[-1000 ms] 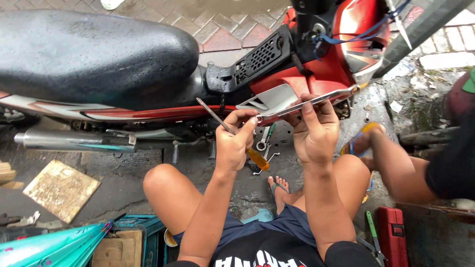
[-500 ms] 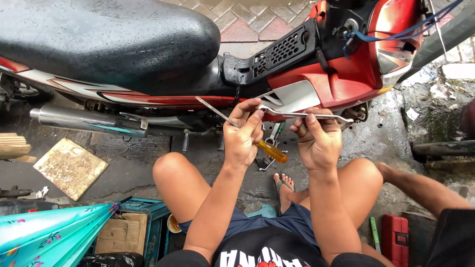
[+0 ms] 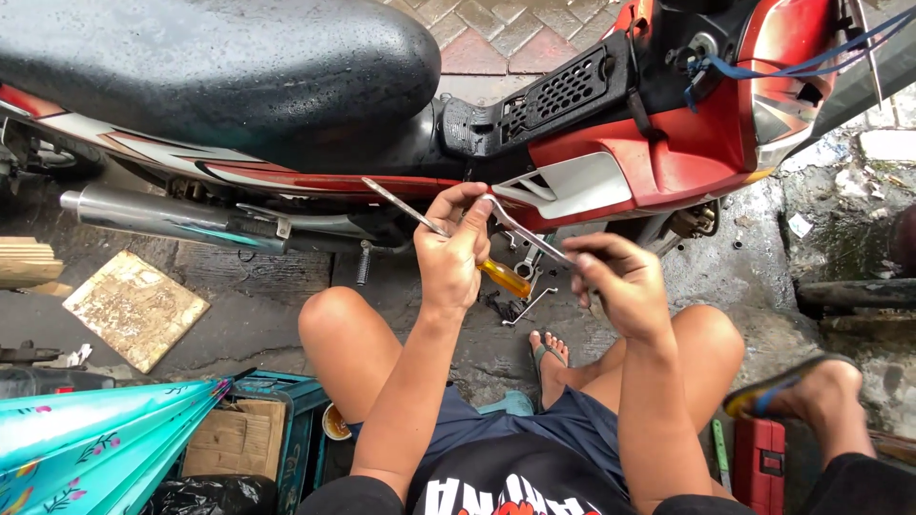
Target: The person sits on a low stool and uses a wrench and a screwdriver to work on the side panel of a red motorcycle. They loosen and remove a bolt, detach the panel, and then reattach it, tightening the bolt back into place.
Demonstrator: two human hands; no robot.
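Note:
I squat beside a red and black motorcycle [image 3: 668, 157]. My left hand [image 3: 456, 256] is closed around a screwdriver with an orange handle [image 3: 506, 278]; its metal shaft [image 3: 401, 205] points up and left. The fingertips of that hand also pinch the upper end of a thin metal bar [image 3: 530, 238]. My right hand [image 3: 622, 286] grips the lower end of this bar, just below the bike's white side panel [image 3: 577, 181]. Both hands are in front of the engine area, above my knees.
A chrome exhaust pipe [image 3: 162, 217] runs along the left. Loose metal tools [image 3: 523, 296] lie on the wet ground under the bike. A worn tile [image 3: 134, 307], a teal umbrella [image 3: 95, 448], a crate with cardboard [image 3: 239, 441] and a red toolbox [image 3: 759, 463] surround me. Another person's sandalled foot [image 3: 811, 393] is at right.
My hands have come down from the red panel's lower edge with the metal bar between them; the right hand dropped lower and right. The other person's arm left view; their foot appeared.

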